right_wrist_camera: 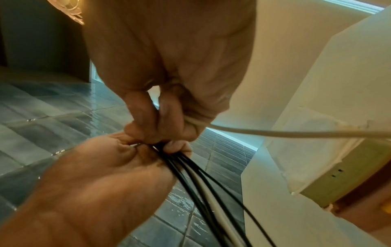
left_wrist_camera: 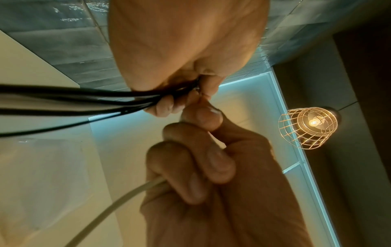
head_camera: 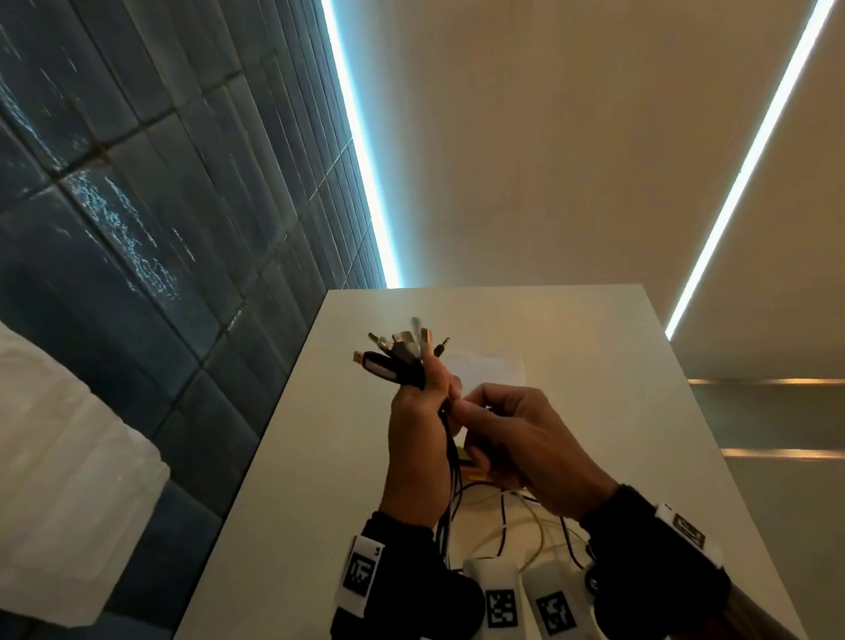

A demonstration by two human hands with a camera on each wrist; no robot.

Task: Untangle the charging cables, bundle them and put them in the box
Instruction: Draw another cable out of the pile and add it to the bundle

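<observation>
So, white rectangular tabletop (head_camera: 282,488) below both hands, dark blue tiled wall (head_camera: 116,220) on left. Pale box w/ lid (right_wrist_camera: 330,150) sits on table, apart from hands. Left hand (head_camera: 416,439) fisted round bunch of black + white charging cables (right_wrist_camera: 203,180), held upright, plug ends (head_camera: 398,353) fanned out above fist, cable lengths hanging down to table. Right hand (head_camera: 520,444) touching left, fingers curled, gripping single white cable (left_wrist_camera: 118,202), thumb & index pinching at bundle.
</observation>
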